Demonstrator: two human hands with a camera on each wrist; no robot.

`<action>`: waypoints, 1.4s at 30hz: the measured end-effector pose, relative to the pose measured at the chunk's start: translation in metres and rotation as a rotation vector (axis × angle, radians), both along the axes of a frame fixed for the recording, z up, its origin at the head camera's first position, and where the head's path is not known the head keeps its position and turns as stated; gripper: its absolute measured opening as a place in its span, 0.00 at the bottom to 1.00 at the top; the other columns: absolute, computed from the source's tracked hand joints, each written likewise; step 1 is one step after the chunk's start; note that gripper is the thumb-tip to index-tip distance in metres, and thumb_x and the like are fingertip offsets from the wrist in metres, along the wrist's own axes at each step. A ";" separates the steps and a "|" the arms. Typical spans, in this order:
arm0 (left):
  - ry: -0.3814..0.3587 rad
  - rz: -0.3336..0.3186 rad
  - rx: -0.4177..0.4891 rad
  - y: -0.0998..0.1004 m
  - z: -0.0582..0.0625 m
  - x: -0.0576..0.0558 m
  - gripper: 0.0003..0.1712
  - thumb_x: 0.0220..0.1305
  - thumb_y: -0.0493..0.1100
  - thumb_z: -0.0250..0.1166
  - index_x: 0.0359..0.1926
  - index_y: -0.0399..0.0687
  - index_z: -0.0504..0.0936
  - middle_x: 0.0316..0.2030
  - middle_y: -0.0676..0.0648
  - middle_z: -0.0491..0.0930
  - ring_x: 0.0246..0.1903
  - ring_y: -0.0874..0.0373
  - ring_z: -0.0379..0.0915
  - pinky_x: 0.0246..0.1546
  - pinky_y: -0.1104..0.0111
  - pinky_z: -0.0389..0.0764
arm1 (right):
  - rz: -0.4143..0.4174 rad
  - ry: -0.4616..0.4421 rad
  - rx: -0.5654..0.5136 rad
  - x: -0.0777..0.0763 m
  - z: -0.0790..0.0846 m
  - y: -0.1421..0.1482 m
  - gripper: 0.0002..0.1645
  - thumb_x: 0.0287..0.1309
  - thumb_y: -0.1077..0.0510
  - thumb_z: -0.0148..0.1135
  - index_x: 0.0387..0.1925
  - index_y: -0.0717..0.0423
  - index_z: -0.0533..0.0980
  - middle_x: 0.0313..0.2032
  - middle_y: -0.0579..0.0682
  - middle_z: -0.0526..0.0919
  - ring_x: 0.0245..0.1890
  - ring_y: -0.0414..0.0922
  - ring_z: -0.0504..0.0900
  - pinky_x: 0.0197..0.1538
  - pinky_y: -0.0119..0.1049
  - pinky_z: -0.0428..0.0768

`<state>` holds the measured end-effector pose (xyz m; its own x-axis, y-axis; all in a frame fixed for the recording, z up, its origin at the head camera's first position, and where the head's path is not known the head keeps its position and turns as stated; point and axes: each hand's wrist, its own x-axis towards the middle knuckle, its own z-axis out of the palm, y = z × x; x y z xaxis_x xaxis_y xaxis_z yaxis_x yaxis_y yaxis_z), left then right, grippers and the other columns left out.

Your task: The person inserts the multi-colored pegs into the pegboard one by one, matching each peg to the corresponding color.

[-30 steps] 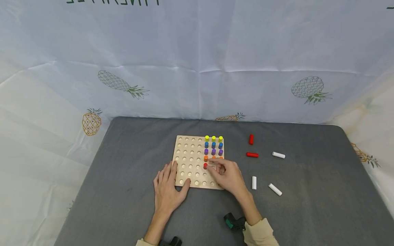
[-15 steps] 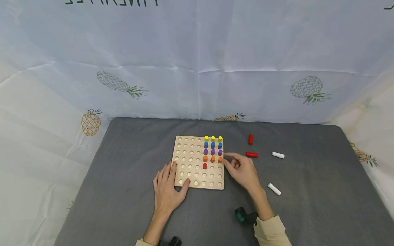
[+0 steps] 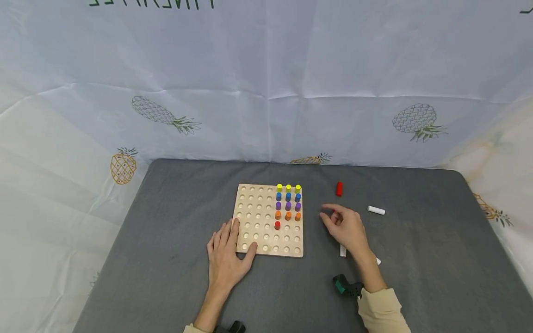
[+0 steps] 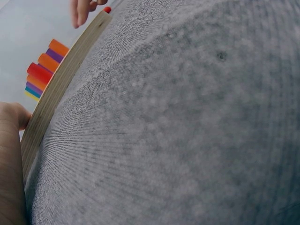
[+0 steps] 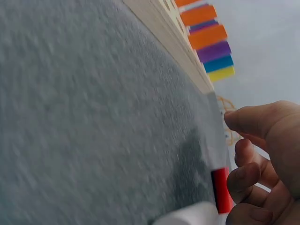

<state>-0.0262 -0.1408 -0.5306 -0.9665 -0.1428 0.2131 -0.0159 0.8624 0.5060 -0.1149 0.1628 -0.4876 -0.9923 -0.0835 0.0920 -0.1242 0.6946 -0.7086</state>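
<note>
A wooden pegboard (image 3: 254, 222) lies flat on the table. My left hand (image 3: 226, 261) rests at its lower left corner, fingers along the left side and thumb on the front edge. Yellow (image 3: 288, 188), blue (image 3: 288, 197), purple (image 3: 288, 206) and orange pegs (image 3: 288, 215) stand in rows of three on the right side. One red peg (image 3: 277, 225) stands in front of them. To the right of the board hovers my right hand (image 3: 347, 229), thumb and index finger apart with nothing between them. A lying red peg (image 5: 222, 190) shows beside its fingers in the right wrist view.
Another red peg (image 3: 339, 188) lies farther back. White pegs lie to the right: one (image 3: 376, 210) beyond the hand, another (image 3: 343, 251) partly under it, a third (image 3: 378, 261) mostly behind the forearm. A pineapple-print curtain (image 3: 266, 125) hangs behind the grey table (image 3: 175, 203).
My right hand has moved from beside the standing red peg, off the board and rightward over the loose pegs. It now covers the nearer lying red peg. My left hand has stayed put.
</note>
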 end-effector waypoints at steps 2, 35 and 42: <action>0.002 0.000 -0.001 0.000 0.000 0.000 0.47 0.61 0.63 0.67 0.75 0.45 0.67 0.72 0.39 0.70 0.73 0.39 0.63 0.71 0.41 0.57 | -0.017 0.005 0.008 -0.001 -0.002 0.005 0.15 0.62 0.59 0.70 0.50 0.59 0.85 0.17 0.47 0.75 0.13 0.35 0.65 0.18 0.30 0.63; 0.007 -0.004 0.004 0.000 0.000 0.000 0.47 0.61 0.62 0.67 0.76 0.47 0.67 0.72 0.39 0.70 0.73 0.40 0.63 0.71 0.41 0.57 | -0.119 -0.095 0.119 -0.005 -0.008 0.019 0.19 0.67 0.57 0.63 0.57 0.57 0.83 0.21 0.47 0.76 0.17 0.38 0.64 0.19 0.33 0.59; 0.004 -0.003 0.005 0.000 -0.001 0.000 0.47 0.61 0.62 0.67 0.76 0.46 0.67 0.73 0.39 0.70 0.73 0.39 0.63 0.71 0.41 0.57 | -0.114 -0.084 0.118 -0.005 -0.009 0.019 0.17 0.67 0.57 0.64 0.55 0.56 0.83 0.21 0.47 0.75 0.16 0.37 0.63 0.18 0.32 0.59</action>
